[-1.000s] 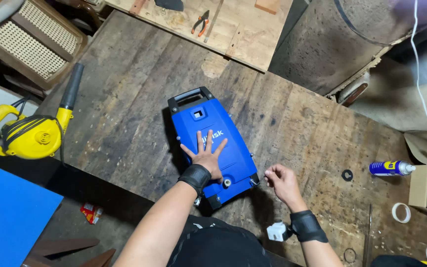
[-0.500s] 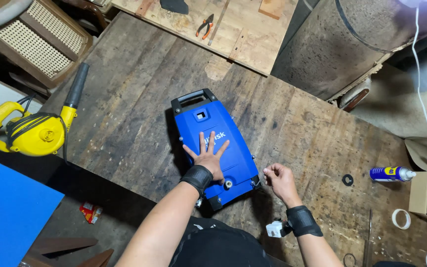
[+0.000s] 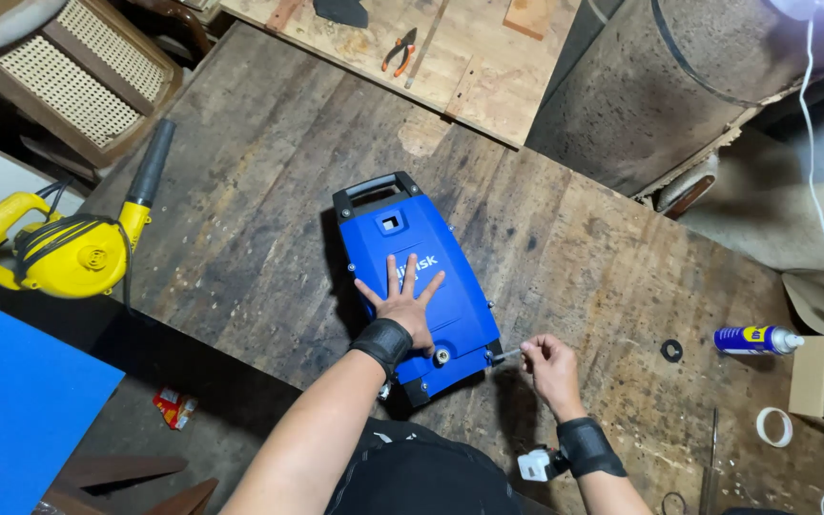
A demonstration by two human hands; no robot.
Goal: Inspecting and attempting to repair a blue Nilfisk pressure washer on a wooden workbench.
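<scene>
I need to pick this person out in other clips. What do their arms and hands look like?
Both forearms are bare, no sleeves or gloves. The left hand and right hand each have a wide black wrist band just behind them. No rings or watch visible.

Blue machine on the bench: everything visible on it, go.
The blue machine is a boxy plastic housing lying flat on the worn wooden bench, slightly askew. A black carry handle is at its far end, black trim at the near end, with a small square recess near the handle and a round metal fitting by the near edge. The left hand is spread flat on it. The right hand holds a thin tool at its near right corner.
</scene>
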